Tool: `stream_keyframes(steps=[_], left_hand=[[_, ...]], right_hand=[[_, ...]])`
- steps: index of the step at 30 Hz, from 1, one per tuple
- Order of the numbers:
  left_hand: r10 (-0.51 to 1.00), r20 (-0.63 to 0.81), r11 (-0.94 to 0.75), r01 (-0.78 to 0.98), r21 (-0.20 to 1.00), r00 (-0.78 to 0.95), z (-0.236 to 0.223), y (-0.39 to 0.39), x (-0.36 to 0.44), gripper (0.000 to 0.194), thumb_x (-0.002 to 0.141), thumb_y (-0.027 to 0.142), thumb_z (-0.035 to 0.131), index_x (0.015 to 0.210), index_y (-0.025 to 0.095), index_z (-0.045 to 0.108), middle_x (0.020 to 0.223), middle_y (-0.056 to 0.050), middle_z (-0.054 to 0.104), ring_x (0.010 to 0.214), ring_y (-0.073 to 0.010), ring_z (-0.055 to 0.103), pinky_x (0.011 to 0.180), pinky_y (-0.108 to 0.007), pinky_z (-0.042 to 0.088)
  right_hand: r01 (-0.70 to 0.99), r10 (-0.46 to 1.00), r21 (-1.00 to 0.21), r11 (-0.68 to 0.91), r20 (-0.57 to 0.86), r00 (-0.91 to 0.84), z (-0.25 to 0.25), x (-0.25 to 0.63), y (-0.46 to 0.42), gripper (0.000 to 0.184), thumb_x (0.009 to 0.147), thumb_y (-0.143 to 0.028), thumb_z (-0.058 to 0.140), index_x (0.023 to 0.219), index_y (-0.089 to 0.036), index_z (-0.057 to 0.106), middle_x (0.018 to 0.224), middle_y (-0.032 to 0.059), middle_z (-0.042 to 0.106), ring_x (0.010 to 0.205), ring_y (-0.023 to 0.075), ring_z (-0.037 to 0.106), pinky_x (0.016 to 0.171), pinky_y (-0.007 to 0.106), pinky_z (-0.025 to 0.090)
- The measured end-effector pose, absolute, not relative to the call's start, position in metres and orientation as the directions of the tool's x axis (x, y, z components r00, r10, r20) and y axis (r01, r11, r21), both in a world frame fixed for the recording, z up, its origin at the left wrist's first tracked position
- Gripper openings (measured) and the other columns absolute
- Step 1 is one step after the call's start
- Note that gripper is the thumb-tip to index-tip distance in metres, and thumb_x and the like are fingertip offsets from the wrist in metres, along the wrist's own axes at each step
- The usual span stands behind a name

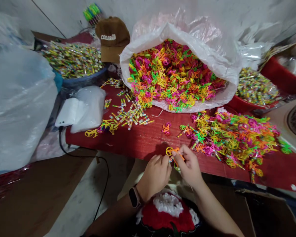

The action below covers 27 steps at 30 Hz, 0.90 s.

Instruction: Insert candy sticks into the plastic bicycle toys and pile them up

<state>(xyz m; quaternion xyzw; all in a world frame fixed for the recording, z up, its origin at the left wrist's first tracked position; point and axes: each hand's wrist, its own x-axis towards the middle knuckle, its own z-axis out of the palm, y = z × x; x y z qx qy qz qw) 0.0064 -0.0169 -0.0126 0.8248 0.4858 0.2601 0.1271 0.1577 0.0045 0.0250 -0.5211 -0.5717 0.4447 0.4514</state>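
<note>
My left hand (155, 174) and my right hand (189, 165) meet at the near edge of the red table (143, 141), both with fingers pinched on a small orange and yellow plastic bicycle toy (173, 152). My left wrist wears a dark watch (134, 197). To the right of my hands lies a heap of neon plastic bicycles with candy sticks (233, 136). A single orange and pink bicycle (166, 128) lies just beyond my hands.
A big white plastic bag (187, 36) full of neon bicycles lies open at the back. Loose candy sticks (128, 115) lie left of centre. A blue basin of candy sticks (74, 61), a brown cap (112, 38), a red basin (255, 89) and a white charger with cable (67, 113) surround them.
</note>
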Motion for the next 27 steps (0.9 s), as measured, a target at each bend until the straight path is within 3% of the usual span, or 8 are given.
stream_keyframes(steps=[4,7,10,12,16,21,24,27], left_hand=[[0.902,0.246,-0.432,0.733,0.526,0.355,-0.019,0.004,-0.001,0.029,0.107,0.035,0.051,0.126,0.015,0.058,0.11,-0.014,0.073,0.1,-0.0304,0.069,0.087,-0.044,0.056],[0.944,0.264,-0.306,0.816,0.49,0.196,-0.024,0.047,-0.029,0.025,0.109,0.031,0.045,0.12,0.015,0.061,0.107,-0.015,0.071,0.101,-0.0302,0.066,0.092,-0.045,0.054],[0.95,0.294,-0.21,0.905,0.37,0.1,-0.029,0.093,-0.056,0.023,0.104,0.025,0.053,0.12,0.011,0.063,0.112,-0.019,0.065,0.109,-0.0345,0.061,0.096,-0.048,0.052],[0.947,0.296,-0.217,0.926,0.308,0.123,-0.032,0.114,-0.066,0.025,0.102,0.027,0.06,0.121,0.011,0.064,0.117,-0.019,0.061,0.11,-0.0355,0.059,0.097,-0.049,0.051],[0.938,0.302,-0.252,0.934,0.253,0.172,-0.038,0.131,-0.065,0.019,0.101,0.027,0.062,0.112,0.012,0.064,0.118,-0.019,0.059,0.111,-0.0357,0.057,0.093,-0.046,0.051],[0.938,0.303,-0.257,0.927,0.272,0.171,-0.042,0.117,-0.062,0.011,0.102,0.021,0.054,0.101,0.013,0.062,0.11,-0.019,0.063,0.105,-0.0343,0.059,0.09,-0.047,0.05],[0.94,0.318,-0.263,0.863,0.432,0.128,-0.04,0.094,-0.063,0.011,0.104,0.019,0.05,0.103,0.015,0.061,0.103,-0.015,0.066,0.099,-0.0306,0.061,0.09,-0.045,0.05],[0.938,0.34,-0.298,0.667,0.683,0.071,-0.037,0.065,-0.061,0.011,0.104,0.025,0.053,0.106,0.017,0.061,0.098,-0.009,0.067,0.092,-0.0238,0.064,0.087,-0.038,0.051]], right_hand=[[0.386,0.999,-0.923,-0.004,0.01,0.033,0.036,0.212,0.036,0.037,0.093,-0.056,0.069,0.079,-0.024,0.056,0.07,0.0004,0.063,0.065,0.0179,0.059,0.061,0.028,0.044],[0.692,0.981,-0.708,-0.14,-0.005,0.193,0.047,0.262,0.062,0.036,0.085,-0.056,0.073,0.083,-0.022,0.065,0.07,0.0049,0.067,0.064,0.0229,0.061,0.064,0.035,0.046],[0.894,0.936,-0.444,-0.068,0.283,0.212,0.053,0.272,0.078,0.031,0.082,-0.04,0.071,0.102,-0.017,0.072,0.1,0.0158,0.074,0.089,0.0318,0.067,0.086,0.046,0.051],[0.917,0.914,-0.39,0.085,0.396,0.084,0.051,0.25,0.084,0.029,0.088,-0.033,0.064,0.11,-0.017,0.072,0.111,0.017,0.073,0.102,0.0329,0.066,0.097,0.048,0.048],[0.867,0.976,-0.46,0.193,0.182,-0.121,0.033,0.173,0.1,0.02,0.101,-0.036,0.059,0.101,-0.019,0.069,0.095,0.0117,0.075,0.092,0.0276,0.068,0.087,0.038,0.051],[0.957,0.981,-0.251,0.144,-0.094,-0.172,0.017,0.122,0.115,0.037,0.095,-0.034,0.076,0.122,-0.012,0.065,0.124,0.023,0.071,0.116,0.0339,0.068,0.096,0.038,0.05],[0.964,0.97,-0.241,0.114,-0.181,-0.161,0.019,0.126,0.114,0.023,0.094,-0.015,0.069,0.115,-0.009,0.067,0.112,0.0242,0.076,0.105,0.0327,0.074,0.088,0.037,0.051],[0.967,0.97,-0.233,0.099,-0.194,-0.146,0.022,0.138,0.108,0.029,0.087,-0.006,0.068,0.116,-0.006,0.066,0.103,0.0257,0.077,0.094,0.0332,0.076,0.081,0.037,0.052]])
